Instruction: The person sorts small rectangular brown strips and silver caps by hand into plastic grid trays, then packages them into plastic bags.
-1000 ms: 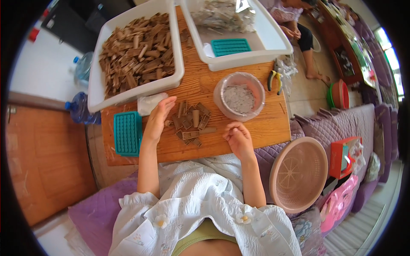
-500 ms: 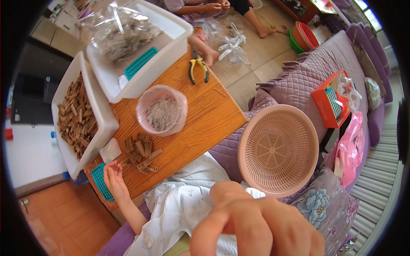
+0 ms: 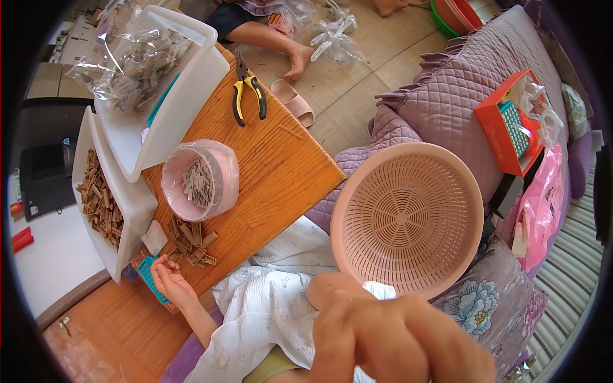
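My left hand (image 3: 172,284) rests at the near-left corner of the wooden table, palm partly up and fingers loosely bent, with nothing visible in it. Beneath and beside it lies a teal gridded tray (image 3: 148,281). Just beyond the fingertips are a small pile of brown tube-like pieces (image 3: 191,242) and a whitish packet (image 3: 154,239). My right hand (image 3: 396,332) looms large close to the camera, its back showing and fingers bent; the fingertips are hidden. Behind it stands a pink slotted plastic basket (image 3: 402,220), with no contents visible.
On the table (image 3: 274,172) stand a pink plastic-lined tub (image 3: 223,182) of pale strips and yellow-black pliers (image 3: 248,96). Two white bins (image 3: 131,223) at left hold brown pieces and a clear bag (image 3: 128,70). A red box (image 3: 501,131) sits on the sofa. Another person's leg (image 3: 274,48) is beyond.
The view has shifted, so the table and bins sit farther left and a slipper shows beyond the table. My left hand stays by the teal tray; my right hand appears slightly farther right.
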Demonstrator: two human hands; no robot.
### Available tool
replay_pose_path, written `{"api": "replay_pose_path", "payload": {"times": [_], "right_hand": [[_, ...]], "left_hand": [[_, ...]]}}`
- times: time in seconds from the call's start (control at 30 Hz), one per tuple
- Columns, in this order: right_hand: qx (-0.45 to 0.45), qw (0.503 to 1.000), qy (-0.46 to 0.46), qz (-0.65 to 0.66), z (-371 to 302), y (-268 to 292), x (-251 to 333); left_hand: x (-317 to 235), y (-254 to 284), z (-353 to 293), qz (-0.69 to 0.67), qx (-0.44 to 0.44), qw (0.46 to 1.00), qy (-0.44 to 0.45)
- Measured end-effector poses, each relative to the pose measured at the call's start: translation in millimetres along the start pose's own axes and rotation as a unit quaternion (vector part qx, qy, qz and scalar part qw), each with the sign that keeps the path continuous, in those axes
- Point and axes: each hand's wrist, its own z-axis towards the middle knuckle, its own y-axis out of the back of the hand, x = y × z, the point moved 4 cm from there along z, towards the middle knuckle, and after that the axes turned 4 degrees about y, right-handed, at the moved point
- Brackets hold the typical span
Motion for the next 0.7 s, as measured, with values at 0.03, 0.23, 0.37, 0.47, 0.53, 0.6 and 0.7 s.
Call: {"api": "replay_pose_path", "payload": {"times": [0.03,0.23,0.37,0.47,0.53,0.6,0.7], "right_hand": [[-0.002,1.000,-0.001,0.004,-0.7,1.5,0.4],[-0.080,0.961,0.240,-0.111,-29.8,6.1,-2.9],[0.089,0.995,0.042,-0.001,-12.9,36.4,0.3],[-0.246,0.967,0.072,-0.002,-23.2,68.5,-4.6],[-0.389,0.920,0.013,0.039,-27.6,110.2,-21.6],[-0.441,0.897,-0.018,0.035,-43.1,134.9,-34.9],[-0.477,0.878,-0.021,-0.033,-63.7,137.4,-50.4]], "left_hand": [[0.3,-0.7,-1.3,0.003,-0.003,1.000,-0.001],[-1.2,-13.9,-6.9,0.003,0.013,1.000,-0.010],[-1.3,-5.1,-9.5,-0.010,0.011,1.000,-0.027],[1.2,-11.8,-10.4,-0.030,0.009,0.999,-0.032],[-5.7,-3.9,-13.4,-0.022,0.006,0.998,-0.050],[-14.7,3.6,-15.7,-0.033,-0.016,0.997,-0.073],[-29.0,13.7,-2.2,-0.001,-0.035,0.989,-0.146]]}}
